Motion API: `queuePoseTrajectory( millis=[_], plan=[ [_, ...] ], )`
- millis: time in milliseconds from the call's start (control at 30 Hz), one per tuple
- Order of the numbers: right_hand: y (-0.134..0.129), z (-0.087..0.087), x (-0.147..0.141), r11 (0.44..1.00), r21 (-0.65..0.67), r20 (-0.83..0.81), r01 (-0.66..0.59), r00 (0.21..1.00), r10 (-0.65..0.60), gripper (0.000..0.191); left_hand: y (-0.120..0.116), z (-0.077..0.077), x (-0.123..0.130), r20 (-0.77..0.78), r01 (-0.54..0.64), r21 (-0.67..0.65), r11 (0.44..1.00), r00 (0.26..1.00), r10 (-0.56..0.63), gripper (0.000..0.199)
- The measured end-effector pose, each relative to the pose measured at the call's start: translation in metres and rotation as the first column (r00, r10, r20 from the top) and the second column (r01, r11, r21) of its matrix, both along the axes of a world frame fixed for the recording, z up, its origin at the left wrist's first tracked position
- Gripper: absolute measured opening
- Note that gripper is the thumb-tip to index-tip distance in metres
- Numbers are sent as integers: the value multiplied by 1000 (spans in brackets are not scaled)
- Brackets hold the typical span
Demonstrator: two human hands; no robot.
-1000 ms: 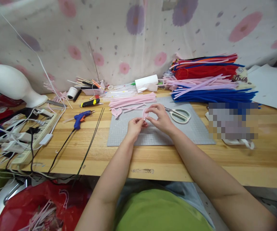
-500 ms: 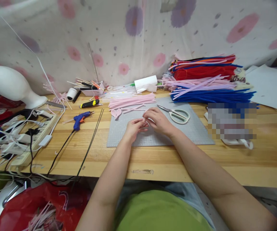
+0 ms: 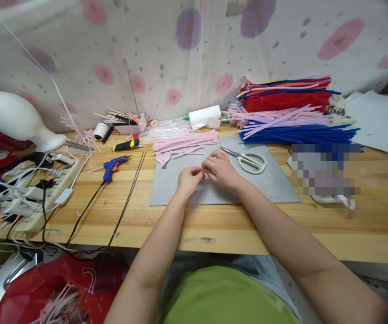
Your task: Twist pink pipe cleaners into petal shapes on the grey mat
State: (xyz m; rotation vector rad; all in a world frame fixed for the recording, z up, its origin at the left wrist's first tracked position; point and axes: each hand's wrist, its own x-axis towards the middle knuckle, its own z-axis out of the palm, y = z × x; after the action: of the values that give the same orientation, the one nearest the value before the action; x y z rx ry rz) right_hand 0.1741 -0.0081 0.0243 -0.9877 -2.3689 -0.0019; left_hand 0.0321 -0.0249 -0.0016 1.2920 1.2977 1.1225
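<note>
Over the grey cutting mat [image 3: 167,193], my left hand [image 3: 189,181] and my right hand [image 3: 220,170] meet with fingertips pinched together. Whatever they hold between them is too small and hidden to name. A pink heart-like piece [image 3: 163,158] lies on the mat to the left of my hands. Behind them is a bundle of pink pipe cleaners [image 3: 185,141], with a few loose ones in front of it. Scissors with pale green handles [image 3: 252,163] rest just right of my right hand.
A blue glue gun [image 3: 112,168], a yellow-black cutter [image 3: 125,145] and thin dark rods [image 3: 126,198] lie left. Blue pipe cleaners [image 3: 298,135] are stacked back right. A power strip [image 3: 57,193] with tangled cables and a white foam head [image 3: 15,119] stand far left.
The fingers of my left hand have curled inward into a pinch, and my right hand's fingers have closed in against them. The small thing between them is now hidden.
</note>
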Motion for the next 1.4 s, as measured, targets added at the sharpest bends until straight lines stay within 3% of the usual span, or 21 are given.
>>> queuePoseTrajectory(
  millis=[200,533,600,700,767,833,900,967,1033,1100,1167,1400],
  plan=[
    [4,0,3,993,-104,-121,52,991,-64,6,-8,13,7,226,12,-142,990,974,21,20],
    [9,1,7,928,-372,-312,10,940,-136,8,-2,0,9,170,-17,-52,998,985,25,20],
    [11,2,7,854,-519,-354,-39,919,-173,7,-3,-2,8,90,-22,2,1000,996,22,19],
    [15,1,7,616,-775,-386,-142,877,-284,6,-6,-2,8,-87,-15,113,993,996,25,17],
    [17,0,8,503,-843,-392,-192,860,-328,6,-8,0,9,-130,-7,139,990,991,25,16],
    [18,0,11,507,-826,-459,-245,815,-354,11,-8,2,10,-33,-19,78,997,999,22,16],
    [19,1,14,566,-759,-598,-322,687,-412,22,-4,6,8,197,-48,-56,997,979,58,15],
    [19,0,16,598,-691,-715,-406,504,-484,30,0,11,3,461,-61,-212,975,874,155,11],
    [18,-3,13,566,-668,-743,-483,390,-544,33,5,14,-4,637,-4,-329,944,738,225,7],
    [16,-8,5,510,-674,-734,-534,408,-543,35,7,17,-8,701,32,-402,915,654,285,7],
    [15,-14,-7,438,-677,-731,-592,473,-491,35,7,17,-8,714,49,-419,907,635,296,8],
    [17,-23,-21,433,-626,-778,-648,488,-395,27,4,12,0,725,58,-350,935,649,230,8]
  ],
)
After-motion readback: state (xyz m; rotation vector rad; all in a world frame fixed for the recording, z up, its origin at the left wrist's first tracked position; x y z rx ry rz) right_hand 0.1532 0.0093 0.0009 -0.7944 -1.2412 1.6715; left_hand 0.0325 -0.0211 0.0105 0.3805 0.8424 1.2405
